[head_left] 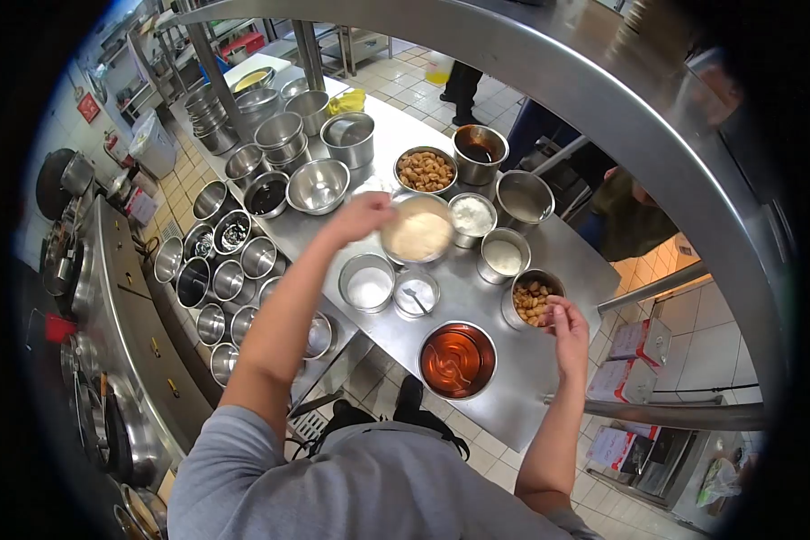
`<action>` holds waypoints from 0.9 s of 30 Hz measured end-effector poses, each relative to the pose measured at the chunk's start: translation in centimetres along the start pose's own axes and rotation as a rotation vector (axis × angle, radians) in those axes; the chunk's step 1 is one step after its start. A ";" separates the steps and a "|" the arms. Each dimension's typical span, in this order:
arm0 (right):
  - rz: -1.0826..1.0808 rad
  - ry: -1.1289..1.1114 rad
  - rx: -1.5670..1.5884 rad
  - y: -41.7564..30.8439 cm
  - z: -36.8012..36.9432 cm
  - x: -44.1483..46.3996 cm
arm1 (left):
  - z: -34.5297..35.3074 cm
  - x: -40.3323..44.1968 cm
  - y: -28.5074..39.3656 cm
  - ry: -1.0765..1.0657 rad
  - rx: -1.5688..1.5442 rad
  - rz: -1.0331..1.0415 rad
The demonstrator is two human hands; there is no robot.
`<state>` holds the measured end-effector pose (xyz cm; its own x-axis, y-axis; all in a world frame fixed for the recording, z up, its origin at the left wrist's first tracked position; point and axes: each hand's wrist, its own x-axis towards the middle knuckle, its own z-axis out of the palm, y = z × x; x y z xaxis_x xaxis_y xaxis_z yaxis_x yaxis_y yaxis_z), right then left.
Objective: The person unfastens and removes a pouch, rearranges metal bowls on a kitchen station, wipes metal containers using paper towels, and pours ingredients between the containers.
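Note:
My left hand is closed at the left rim of a steel bowl of pale beige powder; hand and bowl are slightly blurred. At the right rim of a steel pot of brown chunks, my right hand has its thumb and fingers pinched together. Close to me stands a pot of clear reddish-orange liquid. White granules fill part of a pot below my left hand. Beside it is a small container of white powder with a spoon in it.
Behind the beige powder stand a bowl of brown chunks, a pot of dark sauce and pots of white contents. Several empty steel pots crowd the left. A metal shelf frame arches overhead. Another person's sleeve shows at right.

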<state>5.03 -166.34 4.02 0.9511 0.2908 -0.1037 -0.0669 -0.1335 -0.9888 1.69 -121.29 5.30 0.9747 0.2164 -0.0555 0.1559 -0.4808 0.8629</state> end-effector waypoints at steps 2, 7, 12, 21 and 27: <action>-0.058 0.137 -0.320 -0.9 -0.8 2.6 | -4.3 -1.9 -2.8 0.152 0.035 -0.045; -0.308 0.174 -0.735 1.5 0.2 13.7 | -9.2 -3.9 -13.4 0.299 0.239 -0.296; 0.123 -0.365 -0.561 -1.4 10.8 16.5 | -4.5 -6.8 -20.7 0.457 0.038 -0.653; -0.308 -0.012 -0.949 8.6 18.9 18.0 | -5.7 -20.6 -14.5 0.494 -0.458 -0.458; -0.261 0.124 -1.023 9.2 19.8 17.8 | -6.3 -28.6 -13.1 0.533 -0.759 -0.499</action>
<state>15.34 -143.64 -9.02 0.9275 0.3343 0.1676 0.3739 -0.8308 -0.4123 -29.21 -115.84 -1.26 0.6020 0.6776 -0.4224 0.1996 0.3845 0.9013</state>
